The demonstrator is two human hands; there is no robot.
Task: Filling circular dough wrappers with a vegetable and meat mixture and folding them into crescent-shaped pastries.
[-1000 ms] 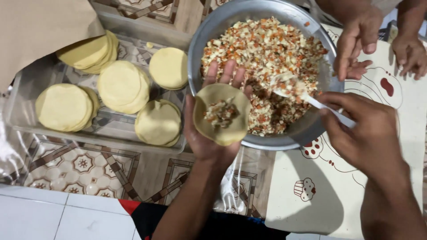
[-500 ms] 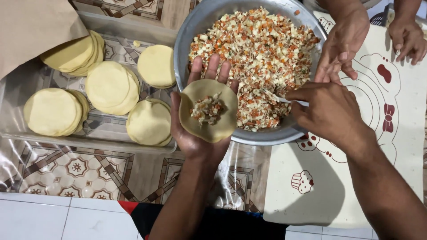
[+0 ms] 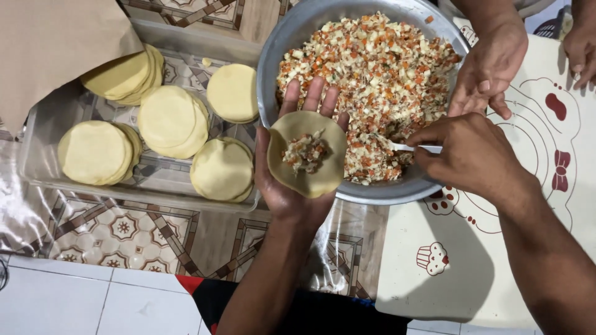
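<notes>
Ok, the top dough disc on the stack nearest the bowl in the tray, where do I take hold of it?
Probably take the dough disc by its near rim, coming from above on the side toward you. It lies flat on its stack, so only the thin edge offers a grip. The bowl and the left hand crowd its right side, and other stacks sit behind it in the tray.

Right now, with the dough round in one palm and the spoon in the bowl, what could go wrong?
The dough round sags past the left hand beyond the metal bowl's rim, so filling might spill onto the table. Another person's hand rests on the bowl near the right hand with the spoon; they might bump.
</notes>
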